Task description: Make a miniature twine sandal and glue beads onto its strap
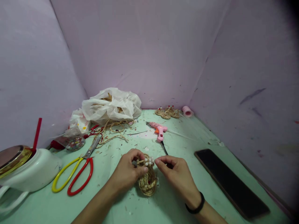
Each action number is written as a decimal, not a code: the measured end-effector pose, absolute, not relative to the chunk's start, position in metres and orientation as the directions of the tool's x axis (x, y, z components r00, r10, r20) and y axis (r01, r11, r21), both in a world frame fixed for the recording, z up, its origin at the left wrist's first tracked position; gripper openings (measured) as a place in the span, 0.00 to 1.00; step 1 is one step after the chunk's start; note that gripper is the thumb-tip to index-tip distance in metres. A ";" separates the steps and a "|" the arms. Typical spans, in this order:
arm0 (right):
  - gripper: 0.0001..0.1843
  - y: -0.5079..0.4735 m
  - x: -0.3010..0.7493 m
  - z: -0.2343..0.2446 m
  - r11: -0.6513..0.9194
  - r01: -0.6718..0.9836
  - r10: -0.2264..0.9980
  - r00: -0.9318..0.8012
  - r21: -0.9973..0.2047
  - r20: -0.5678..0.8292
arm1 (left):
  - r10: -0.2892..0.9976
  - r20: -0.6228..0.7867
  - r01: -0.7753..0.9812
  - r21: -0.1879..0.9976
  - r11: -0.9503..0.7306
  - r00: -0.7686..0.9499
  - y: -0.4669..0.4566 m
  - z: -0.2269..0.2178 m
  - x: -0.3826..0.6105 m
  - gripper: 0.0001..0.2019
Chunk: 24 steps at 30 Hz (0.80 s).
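Observation:
My left hand (127, 171) is closed round a small woven jute piece (147, 183) shaped like a tiny sandal, holding it just above the green table (163, 205). A cluster of white pearl beads (148, 161) sits on its top strap. My right hand (174, 172), with a black band on the wrist, pinches at the beads from the right with thumb and forefinger pressed together.
Scissors (77, 174) with yellow and red handles lie to the left. A pink glue gun (158, 130) lies behind my hands, a black phone (231, 182) to the right. At the back are a white plastic bag (112, 105), jute cord (112, 129), finished jute sandals (167, 113) and a white mug (25, 169).

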State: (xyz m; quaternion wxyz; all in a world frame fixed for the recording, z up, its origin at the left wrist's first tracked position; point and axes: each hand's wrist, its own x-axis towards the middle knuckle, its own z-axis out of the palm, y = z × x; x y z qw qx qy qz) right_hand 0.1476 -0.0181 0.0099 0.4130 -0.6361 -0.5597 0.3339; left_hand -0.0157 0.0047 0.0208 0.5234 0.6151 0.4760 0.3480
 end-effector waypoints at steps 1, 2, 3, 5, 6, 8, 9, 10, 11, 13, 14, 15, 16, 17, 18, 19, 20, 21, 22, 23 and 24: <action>0.12 -0.018 0.148 0.010 -0.025 0.430 0.988 0.148 -0.902 0.043 | 0.950 -0.068 0.223 0.975 -0.001 0.303 0.005 0.021 -0.016 0.11; 0.11 -0.018 0.148 0.009 -0.021 0.430 0.988 0.146 -0.902 0.047 | 0.950 -0.067 0.223 0.975 -0.002 0.303 0.005 0.021 -0.015 0.11; 0.11 -0.018 0.147 0.009 -0.018 0.437 0.988 0.146 -0.900 0.051 | 0.950 -0.066 0.223 0.975 -0.004 0.304 0.005 0.021 -0.015 0.11; 0.11 -0.019 0.147 0.009 -0.014 0.458 0.987 0.150 -0.889 0.061 | 0.950 -0.066 0.222 0.975 -0.004 0.306 0.005 0.021 -0.014 0.11; 0.11 -0.019 0.146 0.010 -0.017 0.473 0.986 0.156 -0.881 0.065 | 0.950 -0.067 0.222 0.975 -0.002 0.305 0.004 0.021 -0.014 0.11; 0.11 -0.020 0.144 0.012 -0.030 0.511 0.983 0.172 -0.859 0.068 | 0.952 -0.075 0.215 0.977 0.009 0.298 0.003 0.021 -0.014 0.11; 0.11 -0.021 0.143 0.013 -0.037 0.532 0.981 0.182 -0.846 0.071 | 0.951 -0.082 0.208 0.978 0.019 0.297 0.002 0.022 -0.013 0.12; 0.10 -0.022 0.141 0.014 -0.045 0.552 0.978 0.194 -0.833 0.076 | 0.951 -0.088 0.202 0.979 0.028 0.298 0.002 0.022 -0.013 0.12; 0.09 -0.023 0.140 0.015 -0.050 0.568 0.975 0.205 -0.821 0.082 | 0.950 -0.091 0.198 0.980 0.032 0.300 0.002 0.022 -0.013 0.12; 0.08 -0.024 0.139 0.016 -0.040 0.591 0.970 0.217 -0.806 0.111 | 0.947 -0.089 0.198 0.980 0.027 0.308 0.002 0.022 -0.014 0.12; 0.08 -0.025 0.138 0.015 -0.026 0.603 0.967 0.218 -0.797 0.133 | 0.946 -0.080 0.201 0.979 0.016 0.314 0.002 0.022 -0.014 0.11; 0.07 -0.025 0.138 0.015 -0.007 0.617 0.965 0.212 -0.787 0.157 | 0.945 -0.067 0.203 0.979 0.000 0.319 0.003 0.021 -0.014 0.11; 0.07 -0.025 0.138 0.014 0.014 0.634 0.962 0.201 -0.773 0.183 | 0.944 -0.052 0.204 0.979 -0.017 0.325 0.003 0.021 -0.015 0.10; 0.07 -0.026 0.139 0.014 0.037 0.653 0.961 0.185 -0.756 0.207 | 0.943 -0.039 0.203 0.979 -0.030 0.331 0.004 0.021 -0.015 0.10; 0.07 -0.026 0.139 0.013 0.059 0.673 0.958 0.168 -0.737 0.230 | 0.941 -0.029 0.200 0.979 -0.041 0.336 0.004 0.020 -0.015 0.10; 0.07 -0.026 0.140 0.013 0.083 0.693 0.954 0.152 -0.716 0.258 | 0.940 -0.023 0.196 0.980 -0.046 0.340 0.004 0.020 -0.015 0.10; 0.08 -0.026 0.140 0.012 0.112 0.713 0.947 0.134 -0.692 0.292 | 0.939 -0.025 0.191 0.981 -0.044 0.344 0.004 0.020 -0.015 0.09; 0.08 -0.026 0.141 0.012 0.150 0.734 0.936 0.110 -0.662 0.334 | 0.937 -0.029 0.184 0.982 -0.038 0.348 0.004 0.020 -0.015 0.09; 0.08 -0.026 0.141 0.012 0.193 0.755 0.922 0.079 -0.627 0.380 | 0.935 -0.031 0.175 0.984 -0.033 0.353 0.004 0.020 -0.015 0.09; 0.08 -0.025 0.142 0.012 0.240 0.774 0.905 0.041 -0.587 0.424 | 0.933 -0.033 0.165 0.986 -0.029 0.358 0.005 0.020 -0.015 0.10; 0.08 -0.025 0.143 0.011 0.281 0.790 0.886 0.003 -0.544 0.463 | 0.932 -0.031 0.155 0.988 -0.027 0.362 0.005 0.020 -0.015 0.09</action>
